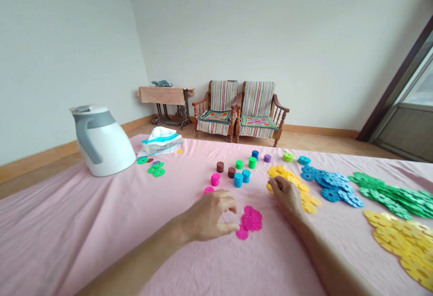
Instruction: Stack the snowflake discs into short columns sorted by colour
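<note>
My left hand (210,215) hovers low over the pink tablecloth (101,233), fingers curled in a loose pinch beside a small cluster of magenta snowflake discs (252,220); its thumb touches the nearest disc. My right hand (287,193) rests knuckles up at the near edge of a yellow disc pile (306,192), fingers bent onto the pieces. Whether it holds one is hidden. Short stacks of discs in magenta (215,179), brown (220,166), cyan (238,179) and green (252,162) stand just beyond both hands.
A white kettle (101,140) and a tissue pack (161,141) stand at the left. Blue discs (333,188), green discs (392,193) and more yellow discs (407,242) lie to the right. Two wooden armchairs (240,111) stand against the far wall.
</note>
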The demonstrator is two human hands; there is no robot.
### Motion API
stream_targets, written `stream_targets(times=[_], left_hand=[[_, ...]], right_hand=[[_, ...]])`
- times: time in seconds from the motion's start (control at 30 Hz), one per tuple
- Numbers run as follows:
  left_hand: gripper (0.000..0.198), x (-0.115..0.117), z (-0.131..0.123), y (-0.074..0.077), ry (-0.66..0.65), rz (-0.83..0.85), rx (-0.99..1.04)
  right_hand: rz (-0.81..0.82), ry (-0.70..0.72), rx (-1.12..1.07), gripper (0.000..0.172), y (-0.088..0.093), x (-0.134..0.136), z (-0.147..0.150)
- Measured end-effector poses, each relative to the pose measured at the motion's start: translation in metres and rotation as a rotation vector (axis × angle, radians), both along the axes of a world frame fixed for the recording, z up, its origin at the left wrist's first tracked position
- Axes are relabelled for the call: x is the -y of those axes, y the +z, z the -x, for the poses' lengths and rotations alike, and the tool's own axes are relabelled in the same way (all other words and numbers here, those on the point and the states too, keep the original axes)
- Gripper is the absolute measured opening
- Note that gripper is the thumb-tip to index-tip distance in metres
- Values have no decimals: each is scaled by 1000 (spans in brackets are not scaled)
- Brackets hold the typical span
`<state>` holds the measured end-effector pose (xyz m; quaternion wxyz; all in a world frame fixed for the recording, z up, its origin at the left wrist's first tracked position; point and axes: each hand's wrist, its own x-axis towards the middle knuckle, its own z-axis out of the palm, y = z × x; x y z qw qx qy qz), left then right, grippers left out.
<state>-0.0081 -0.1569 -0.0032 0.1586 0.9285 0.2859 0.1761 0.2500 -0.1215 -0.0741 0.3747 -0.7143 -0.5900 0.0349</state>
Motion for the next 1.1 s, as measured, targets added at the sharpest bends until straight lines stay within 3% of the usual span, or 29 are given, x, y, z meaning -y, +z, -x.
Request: stream_targets(times=[0.17,0.43,0.63,0.83,0.97,1.1], left_hand=[[42,14,-23,-23,47,16,-10],[18,18,-38,-39,146,-13,25],[19,5,-23,-22,157,19,119],[19,-34,25,3,382,-72,213],[16,-48,42,1,416,-62,133],[17,-50,42,-9,381,-50,75]], right_hand=[[-7,-1,5,37,-1,-1,-1],[-2,18,-5,35,-3,-2,-2],[1,13,16,36,-1,-1,-1],[8,21,12,35,1,0,0],[16,15,12,35,3,1,1],[21,20,13,36,3,1,1]])
